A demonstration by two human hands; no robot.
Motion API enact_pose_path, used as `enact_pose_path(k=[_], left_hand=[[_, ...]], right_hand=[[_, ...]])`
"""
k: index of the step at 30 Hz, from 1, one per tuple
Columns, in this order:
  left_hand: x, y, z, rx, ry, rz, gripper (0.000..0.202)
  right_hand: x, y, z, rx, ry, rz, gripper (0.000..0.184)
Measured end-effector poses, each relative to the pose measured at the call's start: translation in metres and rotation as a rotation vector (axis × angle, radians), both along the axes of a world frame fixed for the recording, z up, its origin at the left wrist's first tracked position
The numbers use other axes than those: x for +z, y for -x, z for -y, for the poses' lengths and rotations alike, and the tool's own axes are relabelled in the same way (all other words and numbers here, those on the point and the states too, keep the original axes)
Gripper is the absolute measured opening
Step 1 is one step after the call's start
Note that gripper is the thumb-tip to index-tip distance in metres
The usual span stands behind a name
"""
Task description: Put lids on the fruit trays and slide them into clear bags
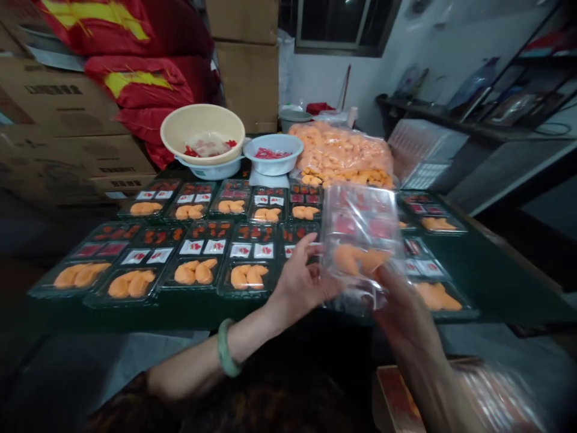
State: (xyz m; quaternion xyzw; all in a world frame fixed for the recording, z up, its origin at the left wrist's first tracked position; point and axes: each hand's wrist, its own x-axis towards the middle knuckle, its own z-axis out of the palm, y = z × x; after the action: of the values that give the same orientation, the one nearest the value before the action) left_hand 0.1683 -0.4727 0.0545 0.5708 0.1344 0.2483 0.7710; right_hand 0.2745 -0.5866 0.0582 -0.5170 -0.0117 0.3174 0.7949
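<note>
Trays [193,270] of orange pieces in rows on the bench [496,270], left of the pack [360,240]. Left hand [300,282]: fingers pinch the pack's left edge. Pack held up above the bench. Right hand [406,313], blurred, at its lower right corner; fingers there, cannot tell.

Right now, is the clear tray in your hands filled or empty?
Filled: orange pieces and red items show through the clear tray, held up between left hand and right hand.
</note>
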Motion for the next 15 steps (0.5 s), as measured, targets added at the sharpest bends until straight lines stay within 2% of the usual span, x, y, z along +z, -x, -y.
enact_pose_path(k=[2,3,5,7,9,11,13,15], left_hand=[[-0.007,-0.001,0.009,0.058,-0.363,0.036,0.090],[-0.011,-0.002,0.012,0.097,-0.543,0.052,0.087],[-0.018,-0.008,0.014,0.172,-0.859,0.091,0.071],[-0.022,-0.018,0.014,0.230,-1.072,0.139,0.055],[-0.022,-0.028,0.015,0.266,-1.160,0.181,0.044],[-0.019,-0.035,0.019,0.254,-1.153,0.216,0.036],[-0.013,-0.038,0.024,0.149,-1.118,0.273,0.032],[-0.008,-0.037,0.025,0.029,-1.088,0.319,0.032]], right_hand=[[-0.001,-0.009,0.010,-0.087,-0.034,-0.003,0.019],[-0.002,-0.012,0.015,-0.119,-0.043,-0.011,0.018],[-0.005,-0.014,0.021,-0.127,-0.052,-0.032,0.017],[-0.007,-0.014,0.025,-0.110,-0.049,-0.036,0.019],[-0.008,-0.017,0.031,-0.114,-0.017,-0.022,0.023],[-0.004,-0.028,0.043,-0.141,0.028,-0.014,0.026],[0.004,-0.049,0.064,-0.187,0.096,-0.011,0.027],[0.013,-0.080,0.094,-0.291,0.202,0.068,0.026]])
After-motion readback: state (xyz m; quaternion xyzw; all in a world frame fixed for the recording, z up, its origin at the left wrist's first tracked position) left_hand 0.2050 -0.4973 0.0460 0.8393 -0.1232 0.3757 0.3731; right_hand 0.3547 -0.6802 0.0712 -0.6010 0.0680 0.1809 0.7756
